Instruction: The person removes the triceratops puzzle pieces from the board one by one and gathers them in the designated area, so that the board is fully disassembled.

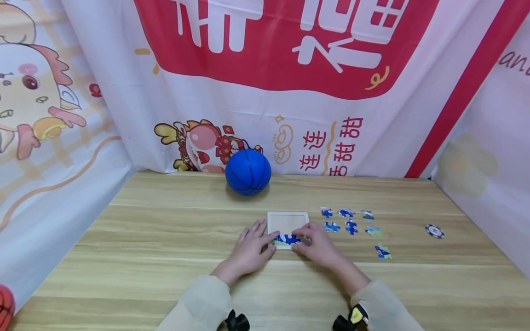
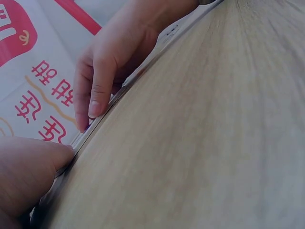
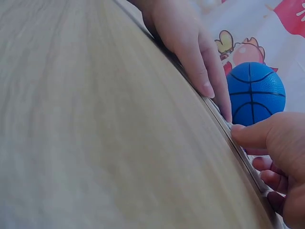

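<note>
A small white-rimmed puzzle tray (image 1: pixel 287 213) lies on the table, with blue and green jigsaw pieces (image 1: pixel 282 239) along its near side. My left hand (image 1: pixel 248 248) rests at the tray's near left corner, fingers mostly straight, the index fingertip touching the pieces and the thumb by the rim. At the near right part of the tray, my right hand (image 1: pixel 318 243) has its fingers curled, with index finger and thumb about a blue jigsaw piece (image 1: pixel 295 239). Both wrist views look along the tabletop; the left hand (image 3: pixel 190 47) and right hand (image 2: pixel 112 62) appear there, the pieces mostly hidden.
Several loose jigsaw pieces (image 1: pixel 351 226) lie right of the tray. Farther right is a round black-and-white chip (image 1: pixel 434 231). A blue ball (image 1: pixel 248 172) stands behind the tray near the back curtain (image 1: pixel 198 101). Part of a red ball (image 1: pixel 6 303) shows at the left edge.
</note>
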A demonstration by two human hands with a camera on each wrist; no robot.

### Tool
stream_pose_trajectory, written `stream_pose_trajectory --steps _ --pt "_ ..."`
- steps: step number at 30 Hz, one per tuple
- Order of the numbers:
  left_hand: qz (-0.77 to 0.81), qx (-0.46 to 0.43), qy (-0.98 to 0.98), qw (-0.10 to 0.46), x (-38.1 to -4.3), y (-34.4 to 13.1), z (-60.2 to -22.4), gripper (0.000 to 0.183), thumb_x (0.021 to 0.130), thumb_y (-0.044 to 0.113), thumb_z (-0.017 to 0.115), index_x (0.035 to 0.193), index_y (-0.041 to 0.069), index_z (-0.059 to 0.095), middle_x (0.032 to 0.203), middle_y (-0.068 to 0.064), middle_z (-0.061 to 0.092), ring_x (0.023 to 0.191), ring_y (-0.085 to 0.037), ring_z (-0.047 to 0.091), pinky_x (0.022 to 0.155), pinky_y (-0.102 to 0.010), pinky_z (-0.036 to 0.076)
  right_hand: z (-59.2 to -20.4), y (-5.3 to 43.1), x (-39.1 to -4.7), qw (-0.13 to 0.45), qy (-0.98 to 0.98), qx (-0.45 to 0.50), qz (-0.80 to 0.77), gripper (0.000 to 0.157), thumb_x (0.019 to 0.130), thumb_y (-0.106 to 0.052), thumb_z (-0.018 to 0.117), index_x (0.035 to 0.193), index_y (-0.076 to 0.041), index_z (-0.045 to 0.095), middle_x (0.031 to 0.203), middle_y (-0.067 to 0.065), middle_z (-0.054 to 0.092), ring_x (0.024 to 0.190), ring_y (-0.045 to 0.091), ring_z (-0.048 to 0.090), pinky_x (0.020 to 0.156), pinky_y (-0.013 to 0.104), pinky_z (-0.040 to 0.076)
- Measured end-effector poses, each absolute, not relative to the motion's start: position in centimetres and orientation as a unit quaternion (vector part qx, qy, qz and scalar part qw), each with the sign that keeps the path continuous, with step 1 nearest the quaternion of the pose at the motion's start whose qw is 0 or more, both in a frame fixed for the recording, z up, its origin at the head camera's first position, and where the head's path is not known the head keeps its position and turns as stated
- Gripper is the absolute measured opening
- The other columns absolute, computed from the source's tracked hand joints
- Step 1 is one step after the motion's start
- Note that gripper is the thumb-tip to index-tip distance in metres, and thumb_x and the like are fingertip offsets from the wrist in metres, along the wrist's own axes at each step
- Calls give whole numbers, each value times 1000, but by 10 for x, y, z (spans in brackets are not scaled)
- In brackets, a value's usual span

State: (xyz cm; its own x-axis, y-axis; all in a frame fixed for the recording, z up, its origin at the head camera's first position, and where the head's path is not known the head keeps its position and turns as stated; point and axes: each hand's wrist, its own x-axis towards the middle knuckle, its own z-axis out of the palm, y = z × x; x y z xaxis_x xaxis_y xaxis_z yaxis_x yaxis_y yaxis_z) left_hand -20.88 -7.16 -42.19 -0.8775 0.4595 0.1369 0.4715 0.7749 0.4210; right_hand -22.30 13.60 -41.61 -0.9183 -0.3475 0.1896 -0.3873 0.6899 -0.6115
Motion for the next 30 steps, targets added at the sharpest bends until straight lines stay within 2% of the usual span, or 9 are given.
stream_pose_trajectory --steps 12,30 --pt "-235 -240 -942 15 -208 -71 -421 41 87 36 46 125 22 47 138 -16 22 126 -30 13 98 -49 7 -417 131 -222 45 -928 208 305 24 73 -18 69 95 -11 61 88 -3 49 84 16 43 72 32 37" --pt "-243 -231 -942 9 -207 -69 -420 41 87 36 48 125 22 48 138 -16 22 126 -30 13 98 -49 7 -413 129 -221 34 -929 215 298 24 74 -16 67 95 -8 58 86 -3 45 84 17 41 76 34 34"
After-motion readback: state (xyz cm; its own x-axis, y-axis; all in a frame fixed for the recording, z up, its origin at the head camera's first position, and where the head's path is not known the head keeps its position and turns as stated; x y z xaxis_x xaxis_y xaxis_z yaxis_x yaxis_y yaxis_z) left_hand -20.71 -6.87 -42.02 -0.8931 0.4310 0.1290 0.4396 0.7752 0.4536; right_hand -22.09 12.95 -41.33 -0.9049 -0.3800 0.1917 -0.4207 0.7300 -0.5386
